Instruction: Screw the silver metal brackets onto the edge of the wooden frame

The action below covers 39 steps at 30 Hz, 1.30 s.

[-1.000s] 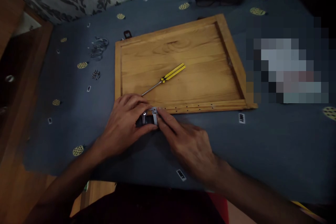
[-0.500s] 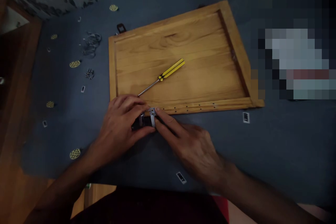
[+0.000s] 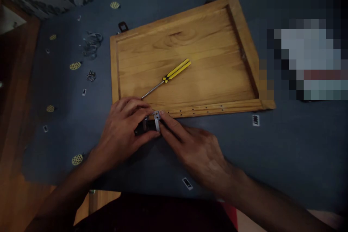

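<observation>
Nearest the camera, both forearms reach out over a blue cloth with yellow dots (image 3: 272, 145) covering the counter, and the two hands meet on one small silver-and-black metal bracket (image 3: 157, 120). The left hand (image 3: 122, 130) is curled over the bracket's dark left part, its grip closed with fingers on top and thumb beneath. The right hand (image 3: 195, 148) comes in from the right and pinches the silver strip between fingertips, so its grip is closed on the same piece. Neither hand is nearer; both touch it. The bracket sits at the near rail of the flat rectangular wooden panel with a raised frame (image 3: 190, 40), close to its near-left corner and touching or just beside the edge. The silver strip's long axis runs near to far, its far end pointing at the rail, crosswise to the row of small holes (image 3: 195, 110) running off to the right. Farther on, a yellow-handled screwdriver (image 3: 167, 77) lies on the panel, tip towards the hands. Left of the panel lie a little heap of screws (image 3: 91, 75) and some bent metal hooks (image 3: 92, 41)
</observation>
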{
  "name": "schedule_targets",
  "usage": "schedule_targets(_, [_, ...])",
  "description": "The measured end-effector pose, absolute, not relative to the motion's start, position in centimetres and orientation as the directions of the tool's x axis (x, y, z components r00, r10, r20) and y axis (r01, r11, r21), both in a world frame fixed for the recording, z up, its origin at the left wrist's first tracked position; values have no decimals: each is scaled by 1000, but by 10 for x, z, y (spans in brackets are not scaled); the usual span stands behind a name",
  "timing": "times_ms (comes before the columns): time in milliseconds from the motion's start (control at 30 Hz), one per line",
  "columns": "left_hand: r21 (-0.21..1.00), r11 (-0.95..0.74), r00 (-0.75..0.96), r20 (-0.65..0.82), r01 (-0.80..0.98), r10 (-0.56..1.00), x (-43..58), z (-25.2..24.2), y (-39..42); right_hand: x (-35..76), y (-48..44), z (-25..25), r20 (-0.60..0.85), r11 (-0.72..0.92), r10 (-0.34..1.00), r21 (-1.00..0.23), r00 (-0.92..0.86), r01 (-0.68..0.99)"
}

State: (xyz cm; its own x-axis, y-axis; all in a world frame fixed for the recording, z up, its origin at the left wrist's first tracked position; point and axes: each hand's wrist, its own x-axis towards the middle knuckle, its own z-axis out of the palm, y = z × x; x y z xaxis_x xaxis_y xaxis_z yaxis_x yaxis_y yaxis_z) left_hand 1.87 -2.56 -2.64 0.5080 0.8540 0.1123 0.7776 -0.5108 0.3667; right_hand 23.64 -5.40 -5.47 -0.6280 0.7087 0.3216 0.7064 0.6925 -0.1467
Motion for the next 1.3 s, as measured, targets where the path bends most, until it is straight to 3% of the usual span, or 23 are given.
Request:
schedule_targets(900, [334, -506, 508, 91, 795, 857, 18, -24, -24, 237, -56, -56, 279, 717, 688, -125, -670, 686])
schedule_targets(1133, [331, -504, 509, 79, 798, 857, 18, -21, -25, 240, -57, -58, 264, 716, 696, -181, -668, 675])
schedule_targets(1300, [432, -466, 481, 83, 772, 873, 10, -5, -24, 238, -54, -57, 274, 702, 702, -110, -658, 703])
